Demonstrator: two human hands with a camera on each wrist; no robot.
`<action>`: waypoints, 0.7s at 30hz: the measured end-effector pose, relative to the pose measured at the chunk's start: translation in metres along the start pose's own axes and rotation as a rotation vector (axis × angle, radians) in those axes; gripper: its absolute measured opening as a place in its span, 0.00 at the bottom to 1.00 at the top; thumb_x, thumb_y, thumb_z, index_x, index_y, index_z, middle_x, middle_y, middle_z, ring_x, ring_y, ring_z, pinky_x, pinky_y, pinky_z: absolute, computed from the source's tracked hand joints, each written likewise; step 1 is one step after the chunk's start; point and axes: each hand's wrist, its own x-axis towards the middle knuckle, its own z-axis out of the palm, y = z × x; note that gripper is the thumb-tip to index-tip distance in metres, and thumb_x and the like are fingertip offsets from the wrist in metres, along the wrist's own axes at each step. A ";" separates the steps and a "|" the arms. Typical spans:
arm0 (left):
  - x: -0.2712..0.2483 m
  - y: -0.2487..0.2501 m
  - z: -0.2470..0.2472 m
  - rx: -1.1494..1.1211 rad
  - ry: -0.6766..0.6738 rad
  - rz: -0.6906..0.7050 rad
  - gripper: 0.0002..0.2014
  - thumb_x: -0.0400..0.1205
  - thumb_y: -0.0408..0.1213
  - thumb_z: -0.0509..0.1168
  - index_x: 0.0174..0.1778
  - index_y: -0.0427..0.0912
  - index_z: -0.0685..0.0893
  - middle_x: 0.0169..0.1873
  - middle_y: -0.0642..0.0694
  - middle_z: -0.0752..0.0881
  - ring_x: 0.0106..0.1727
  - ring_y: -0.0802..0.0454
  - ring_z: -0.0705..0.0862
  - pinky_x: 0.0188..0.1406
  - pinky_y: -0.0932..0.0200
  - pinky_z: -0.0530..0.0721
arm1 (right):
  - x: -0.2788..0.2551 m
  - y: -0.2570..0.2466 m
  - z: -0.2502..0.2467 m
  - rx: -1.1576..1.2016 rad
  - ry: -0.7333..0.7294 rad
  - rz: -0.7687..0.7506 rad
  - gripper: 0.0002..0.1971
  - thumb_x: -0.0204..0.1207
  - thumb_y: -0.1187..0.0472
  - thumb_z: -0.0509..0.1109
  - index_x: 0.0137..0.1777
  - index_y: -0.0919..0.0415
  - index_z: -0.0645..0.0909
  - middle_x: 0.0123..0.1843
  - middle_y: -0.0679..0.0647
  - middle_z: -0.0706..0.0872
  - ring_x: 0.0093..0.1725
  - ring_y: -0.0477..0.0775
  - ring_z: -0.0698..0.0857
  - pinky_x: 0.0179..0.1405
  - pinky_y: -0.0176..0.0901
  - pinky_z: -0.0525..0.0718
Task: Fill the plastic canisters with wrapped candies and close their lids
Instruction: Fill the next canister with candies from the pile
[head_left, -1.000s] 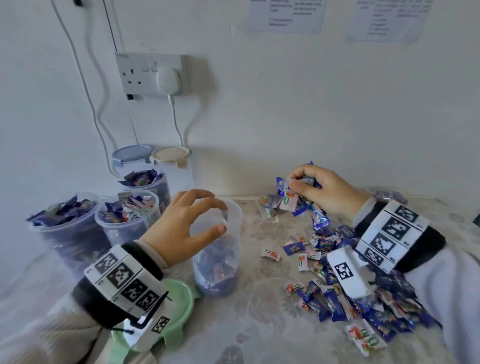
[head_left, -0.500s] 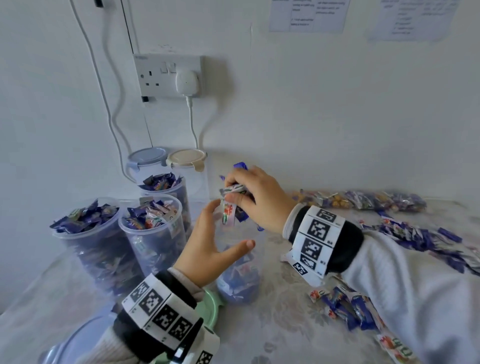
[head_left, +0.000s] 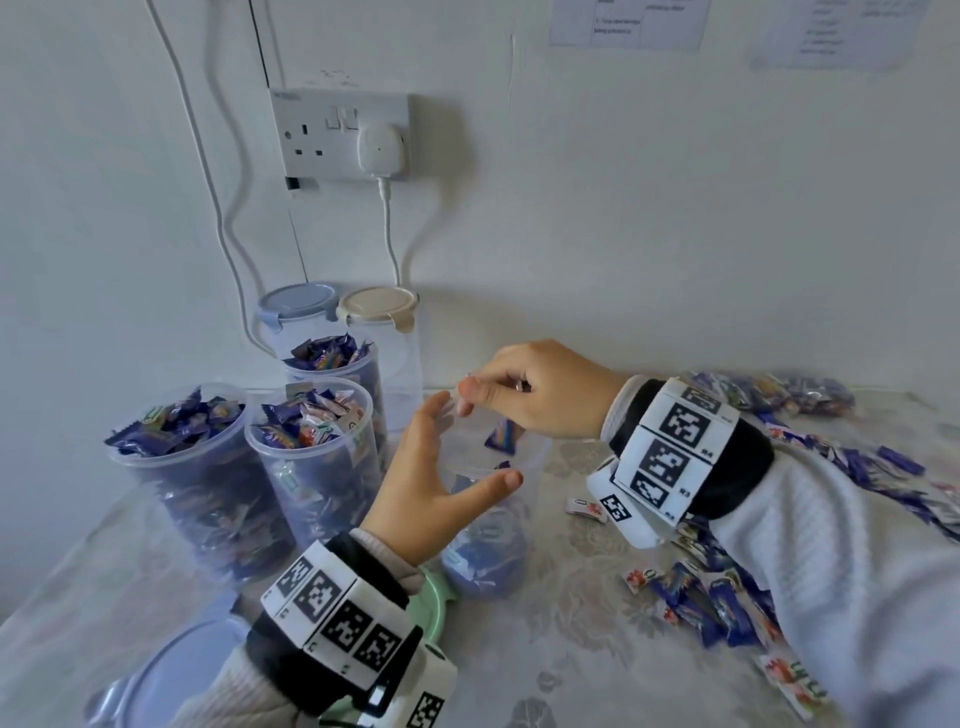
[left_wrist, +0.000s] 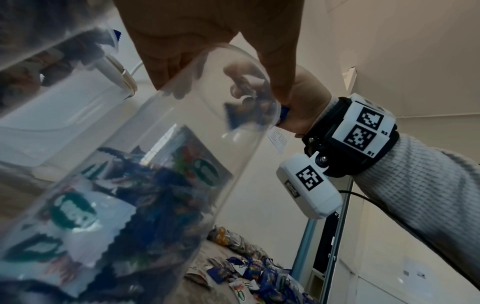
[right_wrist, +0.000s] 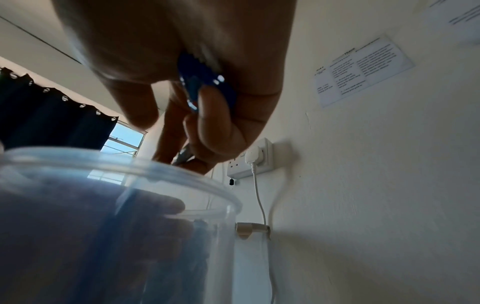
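Left hand (head_left: 431, 488) grip cups upright canister (head_left: 493, 525); right hand (head_left: 540, 395) pinches blue candy (right_wrist: 205, 82) over mouth.

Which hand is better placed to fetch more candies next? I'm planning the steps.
Right. The right hand is dropping candies over the canister, and the loose candies lie on its side. The left hand has its grip steadying the canister.

A table (head_left: 571, 649) covered in a pale flowered cloth stands against the wall. On it stand three open canisters heaped with candies (head_left: 311, 457), two lidded canisters (head_left: 384, 353) behind them, and a part-filled canister (head_left: 488, 551) near the middle. A green lid (head_left: 434, 605) and a blue lid (head_left: 176, 675) lie at the near edge. Loose wrapped candies (head_left: 711, 608) are scattered at the right.
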 end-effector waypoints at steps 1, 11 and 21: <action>-0.001 0.001 0.000 -0.003 0.004 -0.001 0.53 0.62 0.64 0.75 0.77 0.41 0.60 0.71 0.49 0.71 0.73 0.56 0.70 0.73 0.58 0.68 | 0.001 0.001 0.001 0.041 0.029 -0.021 0.13 0.82 0.51 0.63 0.47 0.54 0.88 0.41 0.52 0.88 0.36 0.47 0.80 0.42 0.38 0.76; -0.003 0.007 0.001 -0.004 0.003 -0.065 0.53 0.61 0.61 0.76 0.77 0.42 0.60 0.72 0.48 0.70 0.73 0.55 0.69 0.70 0.64 0.67 | 0.005 0.004 0.035 0.527 0.408 -0.015 0.10 0.78 0.54 0.62 0.38 0.52 0.81 0.37 0.44 0.85 0.39 0.45 0.83 0.46 0.46 0.83; -0.007 0.033 0.007 0.283 0.063 -0.101 0.49 0.67 0.52 0.73 0.79 0.36 0.58 0.80 0.41 0.58 0.81 0.48 0.54 0.75 0.61 0.51 | -0.047 0.027 0.028 0.420 0.396 0.030 0.16 0.79 0.52 0.61 0.39 0.61 0.86 0.44 0.49 0.90 0.50 0.42 0.86 0.57 0.38 0.78</action>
